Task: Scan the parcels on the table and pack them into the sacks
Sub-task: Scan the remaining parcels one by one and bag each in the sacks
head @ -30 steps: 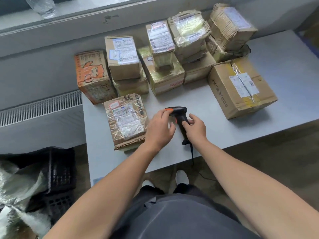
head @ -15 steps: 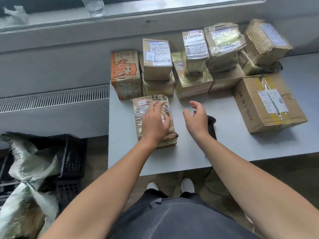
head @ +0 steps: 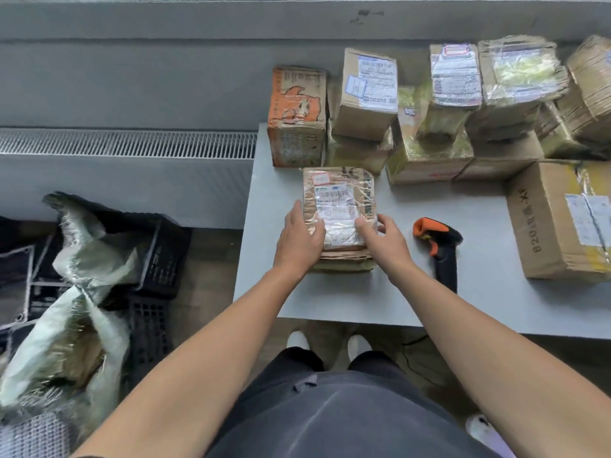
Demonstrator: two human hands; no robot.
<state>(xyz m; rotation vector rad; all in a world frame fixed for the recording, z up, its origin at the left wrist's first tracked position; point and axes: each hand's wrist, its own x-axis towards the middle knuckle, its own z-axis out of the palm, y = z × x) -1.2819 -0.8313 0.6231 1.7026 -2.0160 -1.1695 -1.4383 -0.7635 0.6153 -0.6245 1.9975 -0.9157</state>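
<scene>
So we've got our left hand [head: 299, 241] and right hand [head: 383, 239] clamped on the near end of the same parcel [head: 334, 193], one on each side, thumbs over the taped top and fingers wrapped down the edges. That's a proper two-sided grasp, not just resting on it. Makes sense to us: it's a flat, squashed cardboard thing covered in shiny tape, so one hand would probably slip. The parcel sits flat on the desk [head: 274, 276] near its left front corner, label facing up, which we guess is how you'd want it for a scan. The scanner [head: 436, 239] lies on its side just right of our right hand, nobody holding it. Whether this one's been scanned, we can't tell from here. Behind the parcel is the rest of the pile [head: 367, 94]: an orange printed box [head: 296, 117] right by its far edge (touching or not, can't say), taped boxes stacked two high, and a big brown box [head: 555, 223] off to the right. The sack [head: 82, 252] is down on the floor to our left, slumped over some black crates [head: 158, 246], well apart from the desk. Our guess is the way there is a lift and a swing left past the desk corner. Nothing seems to block that, but the sack's mouth looks saggy and half folded, so getting the parcel in might need one hand to hold it open.
</scene>
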